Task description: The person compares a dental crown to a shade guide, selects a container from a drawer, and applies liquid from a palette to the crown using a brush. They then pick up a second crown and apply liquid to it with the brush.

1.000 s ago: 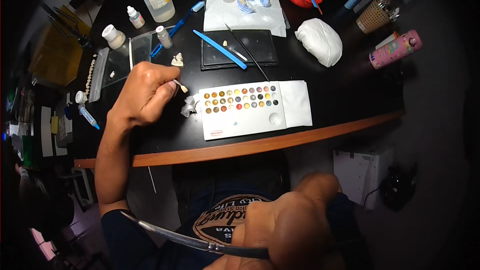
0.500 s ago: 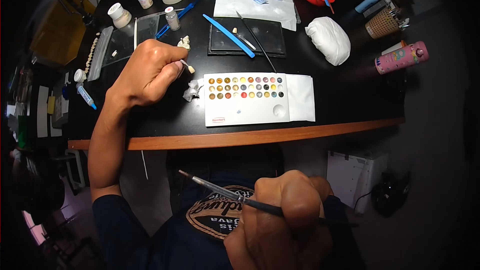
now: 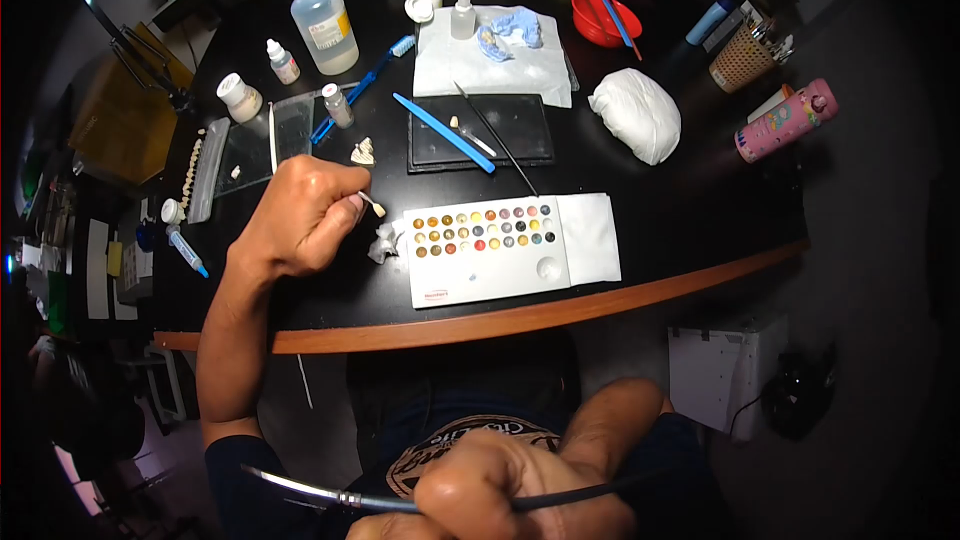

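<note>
My left hand [image 3: 305, 215] is closed over the left part of the table. It pinches a thin stick with a small cream tooth crown [image 3: 379, 210] at its end. Crumpled white tissue [image 3: 384, 243] lies just below the crown. My right hand [image 3: 490, 490] is closed around a slim dark-handled paintbrush [image 3: 385, 503]. Its metal part and tip point left, near my chest and close to the camera; the fine tip is blurred. A white palette [image 3: 490, 280] with several rows of coloured wells lies right of my left hand, beside a folded white paper [image 3: 588, 240].
Behind the palette, a black tray [image 3: 425, 155] bears a blue-handled tool [image 3: 440, 130] and a thin dark brush [image 3: 495, 135]. A bottle [image 3: 325, 30], a blue toothbrush [image 3: 370, 80], a red bowl [image 3: 600, 25], a white wrapped bundle [image 3: 637, 115] and a pink flask [image 3: 788, 120] stand around.
My right hand has moved lower and closer to my body, and the brush tip has swung left and down. The view has tilted up. My left hand still pinches the stick with the crown.
</note>
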`<state>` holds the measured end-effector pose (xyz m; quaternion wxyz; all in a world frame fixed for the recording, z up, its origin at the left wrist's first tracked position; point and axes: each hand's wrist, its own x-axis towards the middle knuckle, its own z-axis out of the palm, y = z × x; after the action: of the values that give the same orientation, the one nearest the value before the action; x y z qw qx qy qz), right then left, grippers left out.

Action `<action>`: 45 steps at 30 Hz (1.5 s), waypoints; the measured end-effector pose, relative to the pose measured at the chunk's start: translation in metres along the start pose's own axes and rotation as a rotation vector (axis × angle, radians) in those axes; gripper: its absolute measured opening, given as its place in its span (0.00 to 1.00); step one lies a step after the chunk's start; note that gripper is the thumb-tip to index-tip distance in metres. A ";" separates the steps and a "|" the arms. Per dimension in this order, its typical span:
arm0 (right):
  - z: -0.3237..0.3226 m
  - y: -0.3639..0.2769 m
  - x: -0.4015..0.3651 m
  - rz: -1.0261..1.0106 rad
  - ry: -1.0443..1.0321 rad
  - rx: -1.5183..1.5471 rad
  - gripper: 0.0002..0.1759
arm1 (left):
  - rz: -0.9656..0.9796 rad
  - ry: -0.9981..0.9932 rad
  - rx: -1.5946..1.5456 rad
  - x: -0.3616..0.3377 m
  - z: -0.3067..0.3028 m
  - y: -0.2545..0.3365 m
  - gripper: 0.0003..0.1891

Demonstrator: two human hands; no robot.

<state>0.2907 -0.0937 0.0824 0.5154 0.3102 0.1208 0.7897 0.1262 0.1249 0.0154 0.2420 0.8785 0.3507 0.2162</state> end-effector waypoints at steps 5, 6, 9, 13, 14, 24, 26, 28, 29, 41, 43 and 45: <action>0.011 -0.053 0.022 0.365 -0.034 -0.251 0.22 | -0.027 -0.006 0.029 0.002 -0.002 0.003 0.12; 0.006 -0.054 0.018 0.365 -0.033 -0.244 0.23 | -0.021 -0.006 0.018 0.000 -0.002 0.004 0.12; -0.005 -0.055 0.009 0.374 -0.030 -0.219 0.27 | 0.008 0.020 -0.001 0.002 -0.002 0.006 0.13; 0.003 -0.043 0.007 0.413 -0.046 -0.204 0.33 | -0.051 -0.007 -0.018 0.004 0.000 0.013 0.15; 0.006 -0.045 0.007 0.434 -0.039 -0.213 0.33 | -0.037 0.000 -0.004 0.006 0.001 0.009 0.15; 0.001 -0.077 -0.014 0.210 -0.021 -0.465 0.26 | -0.036 -0.005 0.042 0.000 0.000 0.004 0.14; -0.010 -0.071 -0.017 0.126 -0.102 -0.471 0.25 | -0.038 -0.032 0.072 0.000 0.001 0.002 0.15; -0.013 -0.069 -0.014 0.086 -0.132 -0.475 0.24 | -0.040 -0.037 0.065 0.000 0.002 0.002 0.14; -0.011 -0.070 -0.012 0.081 -0.122 -0.493 0.24 | -0.040 -0.034 0.064 0.001 0.001 0.003 0.14; 0.007 -0.060 -0.025 -0.078 0.075 -0.607 0.11 | -0.010 -0.011 -0.001 -0.001 0.001 0.006 0.15; 0.009 -0.102 -0.001 -0.043 -0.043 -1.117 0.10 | 0.038 0.010 0.036 -0.001 0.002 0.005 0.15; 0.017 -0.139 -0.002 -0.165 -0.032 -1.629 0.12 | 0.141 0.082 0.103 -0.002 0.006 0.003 0.16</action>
<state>0.4043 -0.0364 0.0242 0.6372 -0.1600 -0.4758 0.5848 0.1300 0.1200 0.0117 0.1664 0.9026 0.3083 0.2501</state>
